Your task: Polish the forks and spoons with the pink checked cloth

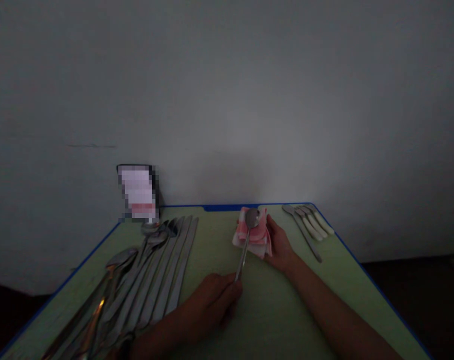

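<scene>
A long-handled metal spoon [244, 252] slants up and away from me over the table. My left hand [213, 302] is closed on the end of its handle. The round bowl lies against a folded pink and white cloth [242, 241]. My right hand [280, 244] holds that cloth from its right side and from beneath; most of its fingers are hidden behind the cloth. Left of my hands lies a row of long cutlery [162, 280], with several spoons and knives side by side.
The pale green table [287, 310] has a blue rim and stands against a grey wall [227, 100]. A blurred-out phone-like screen [138, 192] leans at the back left. At the back right lie a spoon [305, 230] and several white-handled pieces of cutlery [319, 225].
</scene>
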The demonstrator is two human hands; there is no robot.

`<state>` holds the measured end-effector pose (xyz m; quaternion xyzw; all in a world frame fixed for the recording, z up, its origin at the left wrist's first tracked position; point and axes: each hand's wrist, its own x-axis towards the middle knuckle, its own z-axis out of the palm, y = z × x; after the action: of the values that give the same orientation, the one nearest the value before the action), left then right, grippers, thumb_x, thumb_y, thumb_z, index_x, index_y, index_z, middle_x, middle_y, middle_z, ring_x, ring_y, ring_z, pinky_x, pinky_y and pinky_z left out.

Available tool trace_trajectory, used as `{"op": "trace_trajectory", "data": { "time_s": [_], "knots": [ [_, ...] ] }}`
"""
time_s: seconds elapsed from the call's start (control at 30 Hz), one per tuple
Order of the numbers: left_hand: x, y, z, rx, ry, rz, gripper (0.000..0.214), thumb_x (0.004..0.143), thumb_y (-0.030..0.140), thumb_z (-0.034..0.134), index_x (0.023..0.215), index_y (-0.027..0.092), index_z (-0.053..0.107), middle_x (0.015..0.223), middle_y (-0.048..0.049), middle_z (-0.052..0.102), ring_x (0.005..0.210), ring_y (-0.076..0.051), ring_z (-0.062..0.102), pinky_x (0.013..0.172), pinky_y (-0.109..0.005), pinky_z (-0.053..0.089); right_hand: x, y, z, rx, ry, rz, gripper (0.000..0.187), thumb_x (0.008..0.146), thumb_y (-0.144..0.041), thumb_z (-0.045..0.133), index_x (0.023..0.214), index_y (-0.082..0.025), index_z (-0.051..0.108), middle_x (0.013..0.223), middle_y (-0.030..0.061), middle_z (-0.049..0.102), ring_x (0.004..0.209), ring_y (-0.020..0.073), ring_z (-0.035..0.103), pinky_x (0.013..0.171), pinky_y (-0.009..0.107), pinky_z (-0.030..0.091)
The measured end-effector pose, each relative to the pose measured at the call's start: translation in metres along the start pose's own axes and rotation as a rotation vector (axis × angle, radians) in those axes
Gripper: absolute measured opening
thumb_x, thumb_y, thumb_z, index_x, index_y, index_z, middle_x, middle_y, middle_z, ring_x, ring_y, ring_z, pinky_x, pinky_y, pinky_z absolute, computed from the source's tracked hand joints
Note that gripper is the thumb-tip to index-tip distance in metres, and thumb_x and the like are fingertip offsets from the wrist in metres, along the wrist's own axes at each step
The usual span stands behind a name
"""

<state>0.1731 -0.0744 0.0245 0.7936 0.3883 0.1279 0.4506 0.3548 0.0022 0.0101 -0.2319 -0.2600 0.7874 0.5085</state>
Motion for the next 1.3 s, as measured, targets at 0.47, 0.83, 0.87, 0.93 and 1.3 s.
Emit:
{"op": "trace_trajectory", "data": {
  "time_s": [0.47, 0.83, 0.87, 0.93, 1.3],
  "knots": [
    [0.000, 0.002, 0.000, -0.020, 0.015, -0.055, 0.045, 0.095, 0.041, 0.024, 0.063, 0.018, 0.046, 0.056, 0.0031, 0.049, 0.058, -0.011, 0.050, 0.065, -0.022, 0.039, 0.000, 0.000, 0.002, 0.031, -0.036, 0.029, 0.048, 0.089, -0.050, 0.032, 0.106, -0.015, 0.059, 0.090, 0.0095, 0.069, 0.085, 0.0211, 0.065, 0.080, 0.039, 0.049],
    [0.003, -0.004, 0.003, -0.062, 0.051, -0.059, 0.046, 0.094, 0.045, 0.025, 0.063, 0.017, 0.045, 0.052, 0.0041, 0.047, 0.050, -0.010, 0.047, 0.057, -0.022, 0.039, 0.008, 0.009, -0.010, 0.041, 0.160, -0.084, 0.031, 0.087, -0.041, 0.046, 0.096, -0.015, 0.061, 0.079, 0.0052, 0.070, 0.077, 0.0180, 0.066, 0.078, 0.034, 0.051],
    [0.002, -0.003, 0.003, -0.056, 0.047, -0.063, 0.046, 0.094, 0.044, 0.025, 0.062, 0.017, 0.045, 0.051, 0.0042, 0.046, 0.050, -0.010, 0.047, 0.056, -0.022, 0.038, 0.010, 0.010, -0.012, 0.044, 0.182, -0.117, 0.030, 0.087, -0.040, 0.047, 0.096, -0.015, 0.061, 0.078, 0.0047, 0.070, 0.076, 0.0174, 0.066, 0.078, 0.033, 0.051],
    [0.002, -0.001, 0.002, -0.026, 0.037, -0.076, 0.046, 0.093, 0.042, 0.026, 0.060, 0.017, 0.044, 0.050, 0.0042, 0.045, 0.049, -0.010, 0.046, 0.054, -0.021, 0.036, 0.012, 0.011, -0.015, 0.061, 0.183, -0.151, 0.030, 0.087, -0.040, 0.047, 0.096, -0.015, 0.062, 0.078, 0.0043, 0.070, 0.073, 0.0166, 0.066, 0.077, 0.033, 0.051],
    [0.000, 0.000, 0.002, -0.024, 0.002, -0.032, 0.040, 0.093, 0.039, 0.030, 0.065, 0.017, 0.047, 0.054, 0.0043, 0.047, 0.052, -0.010, 0.046, 0.055, -0.021, 0.035, 0.009, 0.006, -0.009, 0.092, 0.069, -0.016, 0.033, 0.090, -0.040, 0.040, 0.097, -0.016, 0.062, 0.078, 0.0051, 0.070, 0.079, 0.0184, 0.066, 0.078, 0.035, 0.051]
  ]
}}
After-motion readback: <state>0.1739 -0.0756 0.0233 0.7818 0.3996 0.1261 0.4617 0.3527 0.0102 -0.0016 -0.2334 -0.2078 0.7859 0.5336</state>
